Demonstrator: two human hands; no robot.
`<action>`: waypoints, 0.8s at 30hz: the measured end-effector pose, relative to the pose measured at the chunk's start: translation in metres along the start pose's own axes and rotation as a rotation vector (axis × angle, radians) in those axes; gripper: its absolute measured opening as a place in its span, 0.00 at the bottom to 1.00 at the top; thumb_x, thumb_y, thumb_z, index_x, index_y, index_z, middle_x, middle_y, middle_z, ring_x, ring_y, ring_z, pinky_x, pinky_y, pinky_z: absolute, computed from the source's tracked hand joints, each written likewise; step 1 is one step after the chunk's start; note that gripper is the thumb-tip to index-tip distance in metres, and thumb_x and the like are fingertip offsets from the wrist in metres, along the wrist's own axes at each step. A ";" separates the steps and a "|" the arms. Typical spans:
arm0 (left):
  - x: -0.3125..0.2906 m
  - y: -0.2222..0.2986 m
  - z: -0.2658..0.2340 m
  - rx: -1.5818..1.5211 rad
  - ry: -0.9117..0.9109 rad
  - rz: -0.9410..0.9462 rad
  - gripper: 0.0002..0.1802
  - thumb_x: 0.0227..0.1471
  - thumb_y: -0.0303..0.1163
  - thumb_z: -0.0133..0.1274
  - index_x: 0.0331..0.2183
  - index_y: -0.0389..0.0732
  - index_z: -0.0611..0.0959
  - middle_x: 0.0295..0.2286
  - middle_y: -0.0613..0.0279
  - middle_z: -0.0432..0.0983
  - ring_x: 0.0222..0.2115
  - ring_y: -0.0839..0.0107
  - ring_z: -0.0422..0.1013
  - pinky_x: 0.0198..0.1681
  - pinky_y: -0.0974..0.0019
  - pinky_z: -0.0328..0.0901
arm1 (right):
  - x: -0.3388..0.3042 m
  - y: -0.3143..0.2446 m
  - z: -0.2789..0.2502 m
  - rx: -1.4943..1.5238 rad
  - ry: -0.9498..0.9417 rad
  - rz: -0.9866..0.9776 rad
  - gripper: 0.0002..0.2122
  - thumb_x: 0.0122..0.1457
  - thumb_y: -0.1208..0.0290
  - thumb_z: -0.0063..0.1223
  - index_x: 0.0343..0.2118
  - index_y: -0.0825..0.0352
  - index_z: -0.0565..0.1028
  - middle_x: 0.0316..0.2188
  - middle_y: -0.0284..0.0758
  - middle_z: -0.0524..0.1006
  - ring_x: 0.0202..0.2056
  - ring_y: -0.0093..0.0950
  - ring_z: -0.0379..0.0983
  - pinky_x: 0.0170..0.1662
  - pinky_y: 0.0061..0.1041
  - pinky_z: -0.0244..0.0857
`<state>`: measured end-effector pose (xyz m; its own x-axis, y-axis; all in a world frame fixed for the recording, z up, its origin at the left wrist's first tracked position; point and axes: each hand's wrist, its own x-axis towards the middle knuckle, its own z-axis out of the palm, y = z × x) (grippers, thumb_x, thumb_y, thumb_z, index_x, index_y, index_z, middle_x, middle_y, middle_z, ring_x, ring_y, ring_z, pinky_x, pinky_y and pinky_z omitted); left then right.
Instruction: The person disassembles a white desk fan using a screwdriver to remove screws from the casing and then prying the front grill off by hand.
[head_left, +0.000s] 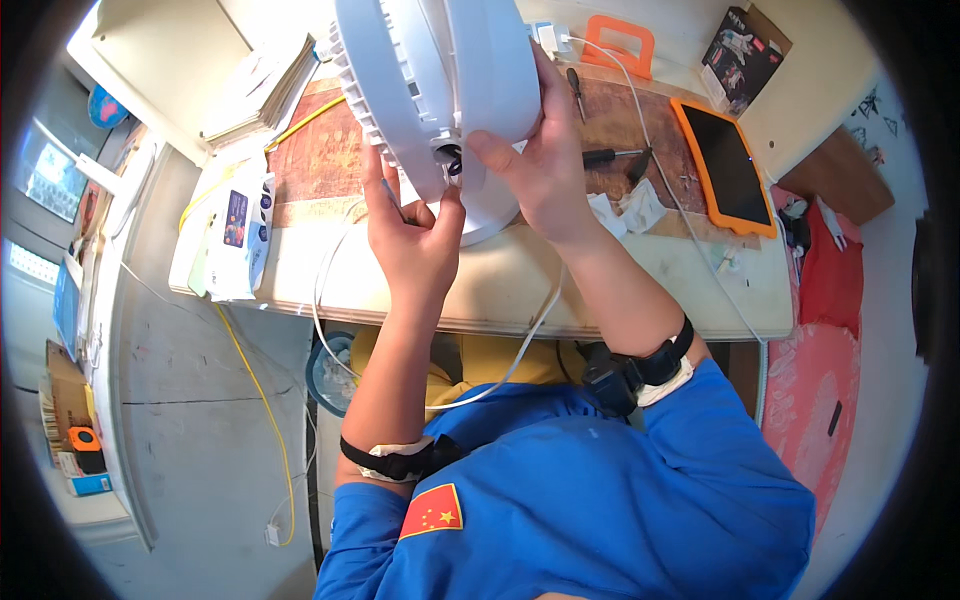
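A white appliance [500, 70] with a slatted shell on its left side and a smooth shell on its right stands upright before me on a round white base [490, 215]. Low between the shells a small opening shows something dark and shiny. My right hand [550, 180] grips the smooth shell from the right, its thumb pressed near the opening. Closed around the lower slatted part is my left hand [415, 235], with its fingertips just below the opening. A white cord [525, 350] loops under my wrists. Exactly what the left fingertips touch is partly hidden.
Screwdrivers [610, 157] and crumpled white tissue [640, 208] lie right of the appliance, beside an orange-framed tablet [728, 165]. An orange stand [620, 45] is behind. Leftward are a white packet [240, 235], stacked papers [262, 90] and a yellow cord [250, 365]. A bin [330, 375] stands below the table.
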<state>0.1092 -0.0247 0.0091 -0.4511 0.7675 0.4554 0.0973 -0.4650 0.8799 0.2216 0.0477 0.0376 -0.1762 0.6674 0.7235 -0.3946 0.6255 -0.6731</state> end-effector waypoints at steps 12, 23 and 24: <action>0.002 0.003 -0.003 -0.056 0.012 -0.029 0.49 0.41 0.13 0.54 0.61 0.36 0.47 0.54 0.39 0.57 0.18 0.89 0.62 0.20 0.83 0.59 | -0.003 0.011 0.005 -0.153 0.068 -0.087 0.42 0.49 0.63 0.63 0.60 0.76 0.49 0.55 0.48 0.58 0.56 0.38 0.59 0.56 0.35 0.55; -0.002 -0.005 -0.006 -0.070 -0.010 0.045 0.52 0.40 0.14 0.55 0.62 0.40 0.46 0.56 0.40 0.56 0.17 0.91 0.59 0.18 0.83 0.57 | -0.008 0.007 0.005 -0.191 0.035 -0.086 0.40 0.49 0.67 0.62 0.60 0.76 0.49 0.55 0.48 0.57 0.56 0.39 0.58 0.57 0.35 0.54; -0.002 -0.007 -0.006 0.015 0.014 0.074 0.52 0.39 0.15 0.56 0.62 0.41 0.48 0.56 0.37 0.57 0.14 0.91 0.55 0.17 0.83 0.54 | -0.007 0.007 0.004 -0.189 0.027 -0.086 0.40 0.49 0.67 0.62 0.60 0.76 0.49 0.55 0.48 0.57 0.56 0.39 0.58 0.57 0.35 0.54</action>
<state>0.1042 -0.0259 0.0016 -0.4545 0.7248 0.5178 0.1442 -0.5138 0.8457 0.2168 0.0456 0.0284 -0.1242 0.6175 0.7767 -0.2305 0.7434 -0.6279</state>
